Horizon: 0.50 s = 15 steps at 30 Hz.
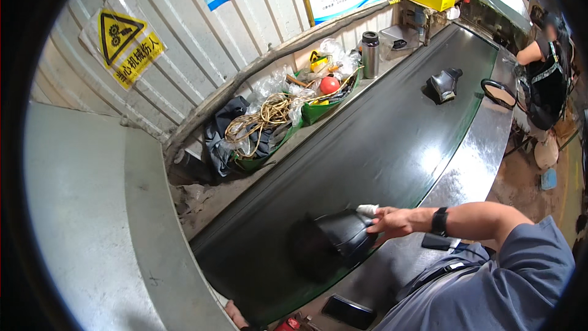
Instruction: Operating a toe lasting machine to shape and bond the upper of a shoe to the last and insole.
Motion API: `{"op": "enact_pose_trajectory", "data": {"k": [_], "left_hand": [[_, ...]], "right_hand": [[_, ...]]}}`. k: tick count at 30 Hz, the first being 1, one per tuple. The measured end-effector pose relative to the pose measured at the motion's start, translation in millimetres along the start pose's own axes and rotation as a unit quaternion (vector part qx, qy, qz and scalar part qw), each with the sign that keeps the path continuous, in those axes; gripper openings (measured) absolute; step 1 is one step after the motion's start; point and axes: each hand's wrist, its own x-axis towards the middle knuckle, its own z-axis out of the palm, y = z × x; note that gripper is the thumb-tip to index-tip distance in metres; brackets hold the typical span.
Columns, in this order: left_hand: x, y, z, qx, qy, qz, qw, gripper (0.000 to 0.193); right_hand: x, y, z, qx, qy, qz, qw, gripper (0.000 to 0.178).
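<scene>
On the near part of the dark green conveyor belt [361, 153] lies a black leather shoe upper [345, 230], smooth and rounded. My right hand [393, 222] is closed on its right edge, thumb and fingers pinching it. Something white, perhaps a finger cover, shows at the fingertips. The upper's left end blurs into dark shadow. Farther up the belt lies a second black shoe upper [445, 84], untouched. At the lower edge, my left hand [236, 315] is beside the belt's near end and the grey metal housing; only part shows and its fingers are not clear.
Left of the belt, green bins [260, 162] hold coiled cord, plastic bags and a red ball. A steel flask [370, 55] stands beyond them. A phone [349, 311] lies on the metal ledge nearest me. Another person [545, 73] sits at the far right, past a black-rimmed oval [499, 94].
</scene>
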Motion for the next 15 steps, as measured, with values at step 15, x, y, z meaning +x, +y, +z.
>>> {"op": "enact_pose_trajectory", "data": {"k": [15], "left_hand": [[-363,66,-56,0.035,0.037,0.671,0.740,0.055]], "right_hand": [[-183,0,-176,0.014,0.094,-0.163,0.982,0.039]]}}
